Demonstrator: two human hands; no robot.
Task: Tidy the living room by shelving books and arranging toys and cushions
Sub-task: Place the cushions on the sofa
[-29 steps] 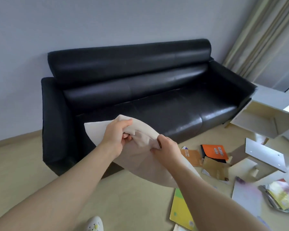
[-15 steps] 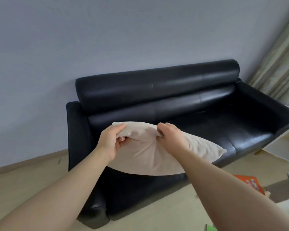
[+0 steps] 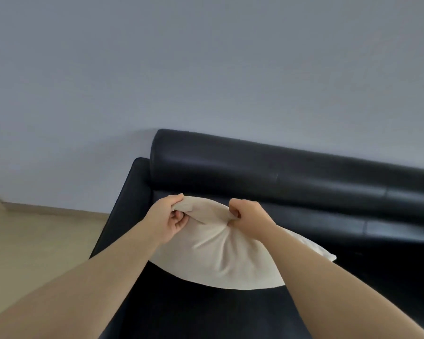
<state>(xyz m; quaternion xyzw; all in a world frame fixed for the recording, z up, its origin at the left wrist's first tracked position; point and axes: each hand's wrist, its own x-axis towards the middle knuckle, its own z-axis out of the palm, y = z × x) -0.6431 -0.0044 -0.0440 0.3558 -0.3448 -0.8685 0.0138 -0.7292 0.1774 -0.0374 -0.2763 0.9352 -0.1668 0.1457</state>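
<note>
Firmly, the left-hand grip (image 3: pixel 168 220) pinches the top edge of a soft cream fabric cushion (image 3: pixel 220 260), thumb over and fingers curled under. The right-hand grip (image 3: pixel 249 216), just beside it, is clenched on a bunched fold of the same edge, so the cloth puckers between them. The cushion hangs from both over the seat at the left end of a glossy black leather sofa (image 3: pixel 279 172), near its rolled backrest and its padded black armrest (image 3: pixel 130 199); whether the lower edge touches the seat I cannot tell. To set it well, I judge it best to lower the bottom edge into that corner, lean the cushion against the backrest, release both sides together and smooth the puckers. Beyond lie a pale wooden floor (image 3: pixel 34 241) and a plain grey wall (image 3: pixel 206 69).
</note>
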